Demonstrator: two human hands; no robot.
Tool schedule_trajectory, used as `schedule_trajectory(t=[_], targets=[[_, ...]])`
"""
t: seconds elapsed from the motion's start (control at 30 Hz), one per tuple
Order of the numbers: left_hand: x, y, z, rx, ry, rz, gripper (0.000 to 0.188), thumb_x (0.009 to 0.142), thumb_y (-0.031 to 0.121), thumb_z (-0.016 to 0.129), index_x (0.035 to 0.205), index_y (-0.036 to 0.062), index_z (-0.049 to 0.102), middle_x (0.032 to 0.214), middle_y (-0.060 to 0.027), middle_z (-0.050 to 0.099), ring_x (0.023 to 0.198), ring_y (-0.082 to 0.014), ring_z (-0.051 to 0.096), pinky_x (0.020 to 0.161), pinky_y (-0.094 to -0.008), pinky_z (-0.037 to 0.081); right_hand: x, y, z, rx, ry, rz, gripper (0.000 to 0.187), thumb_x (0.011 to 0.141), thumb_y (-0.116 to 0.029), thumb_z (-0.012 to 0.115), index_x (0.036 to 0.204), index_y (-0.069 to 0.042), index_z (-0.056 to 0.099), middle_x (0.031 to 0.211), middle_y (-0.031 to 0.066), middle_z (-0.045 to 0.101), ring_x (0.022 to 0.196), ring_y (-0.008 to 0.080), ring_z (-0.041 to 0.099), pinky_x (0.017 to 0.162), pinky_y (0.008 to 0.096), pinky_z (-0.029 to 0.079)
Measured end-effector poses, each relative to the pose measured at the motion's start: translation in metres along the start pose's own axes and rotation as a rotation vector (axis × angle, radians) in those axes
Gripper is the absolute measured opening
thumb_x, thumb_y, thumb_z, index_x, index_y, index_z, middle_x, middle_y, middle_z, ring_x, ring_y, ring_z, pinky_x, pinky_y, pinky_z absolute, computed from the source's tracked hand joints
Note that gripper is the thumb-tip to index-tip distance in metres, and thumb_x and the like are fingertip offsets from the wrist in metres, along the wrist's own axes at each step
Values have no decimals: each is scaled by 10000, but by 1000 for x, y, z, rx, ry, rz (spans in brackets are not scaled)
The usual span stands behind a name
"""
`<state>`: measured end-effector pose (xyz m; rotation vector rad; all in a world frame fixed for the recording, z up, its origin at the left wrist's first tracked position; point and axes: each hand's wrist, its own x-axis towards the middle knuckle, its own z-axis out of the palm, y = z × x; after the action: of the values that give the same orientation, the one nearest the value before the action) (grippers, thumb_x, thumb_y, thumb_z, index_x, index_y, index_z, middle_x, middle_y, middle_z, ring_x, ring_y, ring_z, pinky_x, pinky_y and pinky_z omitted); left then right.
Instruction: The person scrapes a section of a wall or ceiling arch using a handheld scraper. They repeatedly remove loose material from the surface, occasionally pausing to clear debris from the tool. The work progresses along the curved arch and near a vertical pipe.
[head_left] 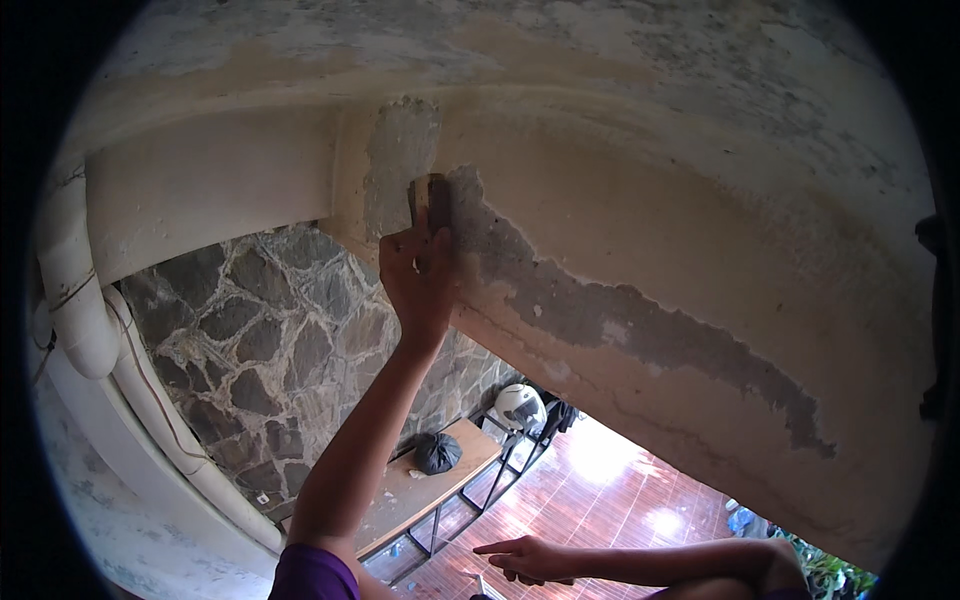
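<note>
High on the beam, my left hand [418,265] is closed on a sanding block [428,203], a tan wooden piece with dark faces. Its face rests on the painted beam [620,230], between a pale grey patch [403,150] and a long, ragged bare grey strip [640,320] where the paint is gone. Fingers cover much of the block. Lower down, my right hand [528,560] is held in the air over the floor, index finger stretched out and the others loosely bent. Nothing shows in it.
A stone wall [250,340] stands below the beam, with white pipes [155,385] at the left. Below are a wooden bench top [400,515] on a black metal frame, a black plastic bag [438,453], a white helmet [520,407], a shiny tiled floor [600,500] and plants [830,575].
</note>
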<state>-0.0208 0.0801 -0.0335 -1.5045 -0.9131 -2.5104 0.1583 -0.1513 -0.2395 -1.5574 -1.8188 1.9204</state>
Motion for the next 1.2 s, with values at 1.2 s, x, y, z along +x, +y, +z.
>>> schedule_trajectory(t=[1.2], targets=[[17, -37, -12, 180, -99, -295, 340, 895, 238, 654, 1119, -14, 700, 585, -141, 617, 527, -178, 563, 554, -375, 445, 0, -11, 5, 14, -28, 26, 424, 1039, -327, 473, 1437, -183, 486, 753, 68, 599, 503, 91, 512, 462, 247, 483]])
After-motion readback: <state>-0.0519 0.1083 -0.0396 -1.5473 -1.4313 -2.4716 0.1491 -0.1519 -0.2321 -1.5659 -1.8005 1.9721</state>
